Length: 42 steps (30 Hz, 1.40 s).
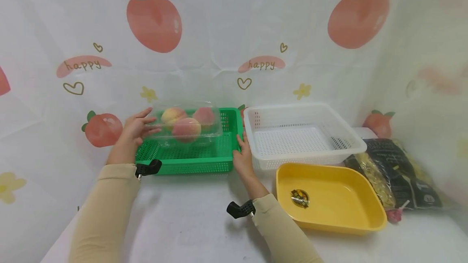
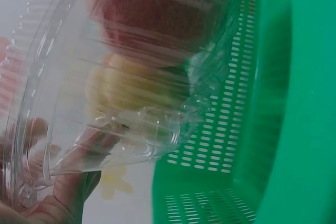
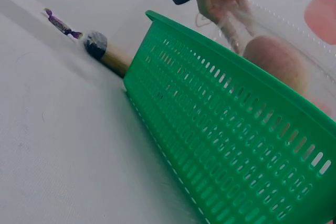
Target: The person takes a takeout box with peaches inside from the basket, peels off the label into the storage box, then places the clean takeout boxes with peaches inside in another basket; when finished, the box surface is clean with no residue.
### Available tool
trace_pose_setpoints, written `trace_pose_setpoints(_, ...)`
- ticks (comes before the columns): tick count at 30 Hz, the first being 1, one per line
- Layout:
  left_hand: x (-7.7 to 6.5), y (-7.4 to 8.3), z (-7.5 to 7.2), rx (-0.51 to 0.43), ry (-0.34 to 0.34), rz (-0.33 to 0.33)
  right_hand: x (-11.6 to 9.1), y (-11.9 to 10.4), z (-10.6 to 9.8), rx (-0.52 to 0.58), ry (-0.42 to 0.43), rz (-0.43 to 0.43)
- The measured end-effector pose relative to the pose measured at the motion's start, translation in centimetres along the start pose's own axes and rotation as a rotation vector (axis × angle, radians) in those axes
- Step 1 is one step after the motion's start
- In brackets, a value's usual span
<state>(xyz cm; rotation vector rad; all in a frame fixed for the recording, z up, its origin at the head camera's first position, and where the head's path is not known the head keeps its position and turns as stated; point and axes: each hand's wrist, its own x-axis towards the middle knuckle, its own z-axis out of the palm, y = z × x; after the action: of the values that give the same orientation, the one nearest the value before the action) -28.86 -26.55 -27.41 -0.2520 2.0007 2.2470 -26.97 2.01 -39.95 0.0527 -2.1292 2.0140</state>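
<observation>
The left hand (image 1: pixel 136 130) grips the clear clamshell of peaches (image 1: pixel 185 124) by its left end, held lengthwise above the green basket (image 1: pixel 190 158), whose right rim the right hand (image 1: pixel 243 158) clasps.

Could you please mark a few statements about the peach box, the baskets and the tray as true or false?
1. The left hand holds the clear box of peaches above the green basket. True.
2. The right hand rests inside the yellow tray. False: it is on the green basket's right rim.
3. The white basket holds peaches. False: nothing shows in it.
4. A sticker lies in the yellow tray. True.
</observation>
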Motion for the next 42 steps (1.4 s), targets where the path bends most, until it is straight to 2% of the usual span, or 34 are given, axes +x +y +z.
trace_pose_setpoints(6,1.4,-0.8,0.1,0.072,0.001,-0.014,-0.1,-0.1,0.2,-0.003,0.010,-0.002)
trace_pose_setpoints(10,2.4,-1.0,0.4,0.153,0.007,-0.032,-0.2,-0.2,0.2,-0.009,0.016,-0.003)
trace_pose_setpoints(13,3.0,-1.0,0.8,0.234,-0.003,-0.046,-0.2,-0.2,0.1,-0.012,0.016,-0.007)
trace_pose_setpoints(16,3.8,-1.1,1.1,0.265,-0.026,-0.064,-0.1,-0.2,-0.1,-0.013,0.014,-0.008)
trace_pose_setpoints(21,4.7,-1.3,1.6,0.256,-0.054,-0.119,-0.1,-0.1,-0.1,-0.024,0.011,-0.008)
trace_pose_setpoints(26,4.8,-1.7,2.2,0.212,-0.051,-0.162,-0.1,0.0,-0.1,-0.026,0.001,-0.010)
trace_pose_setpoints(34,4.3,-1.9,2.9,0.205,-0.034,-0.174,-0.2,-0.2,-0.1,-0.011,0.003,-0.027)
trace_pose_setpoints(42,4.3,-3.1,3.1,0.219,-0.032,-0.196,-0.4,-0.3,-0.1,-0.015,0.002,-0.024)
